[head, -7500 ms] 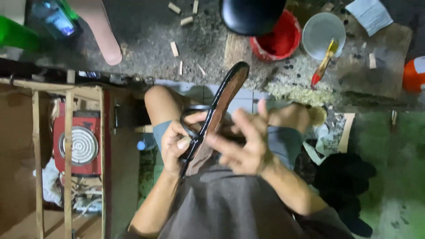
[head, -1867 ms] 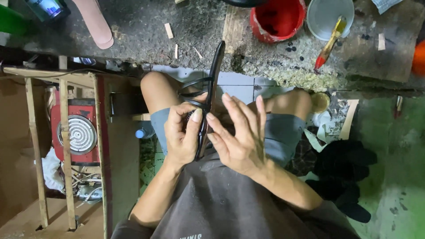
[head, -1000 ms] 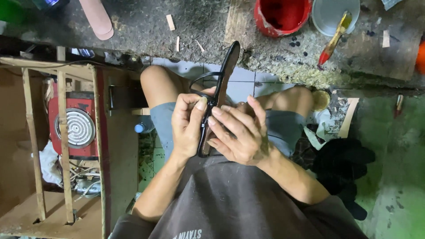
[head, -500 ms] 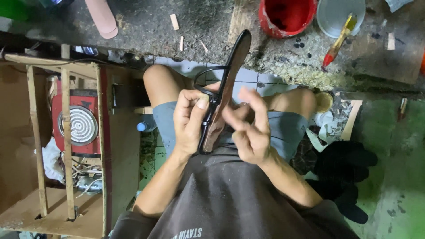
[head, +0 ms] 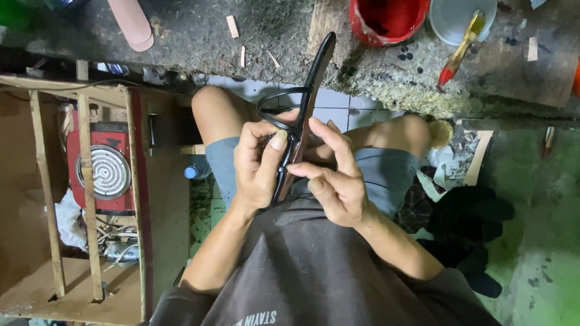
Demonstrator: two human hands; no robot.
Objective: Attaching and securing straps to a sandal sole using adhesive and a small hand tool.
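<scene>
Seated person, seen from above, working over the lap. The left hand (head: 258,164) is curling around the lower part of a long, dark, curved wooden blade-shaped piece (head: 307,105), its thumb pressing flat against the near face and its fingers wrapping behind. The right hand (head: 336,178) is lying just beside it on the other side, fingers loosely spread, with the fingertips (head: 317,127) touching the piece's edge. The piece is rising from between both hands, its far tip reaching over the rough workbench (head: 254,30) beyond them. A thin black loop (head: 275,102) is arching out just above the left hand. Beyond the right hand, a red bucket (head: 386,18) and a yellow-handled brush (head: 462,48) are resting on the bench; a red coil stove (head: 101,169) is sitting well to the left of the left hand.
</scene>
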